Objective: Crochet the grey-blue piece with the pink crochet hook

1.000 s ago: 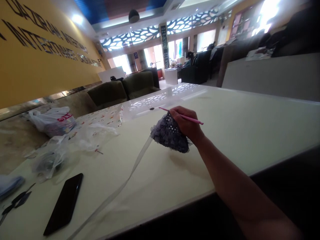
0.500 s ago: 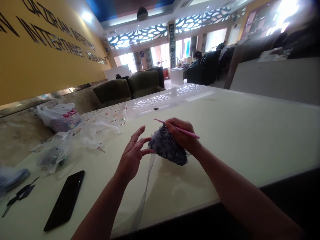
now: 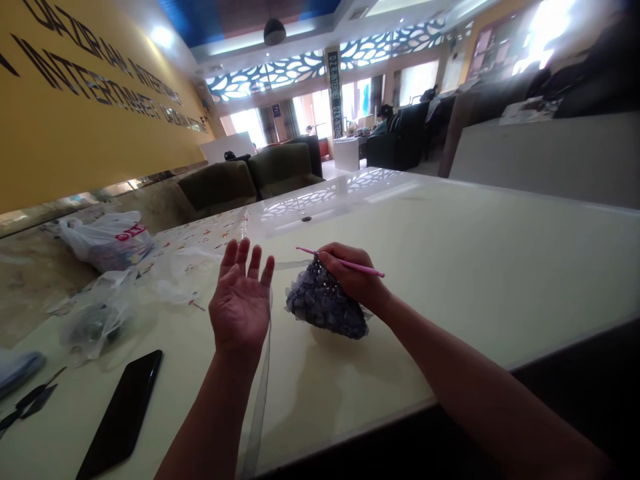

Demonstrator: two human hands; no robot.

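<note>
Left hand (image 3: 243, 303) has come off one bumpy gray piece (image 3: 325, 300), now left of it, palm up and let go. One ribbon (image 3: 259, 400) runs from the piece past that hand. Right hand (image 3: 347, 270) pinches one pink hook (image 3: 369, 270) and the piece over one counter (image 3: 475, 267). One phone (image 3: 123, 413) lies left of the piece.

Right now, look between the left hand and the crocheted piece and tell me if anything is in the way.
Only the pale ribbon: beside the little finger of the open left hand, it crosses toward the top of the crocheted piece. Nothing else visible stands between them.
</note>
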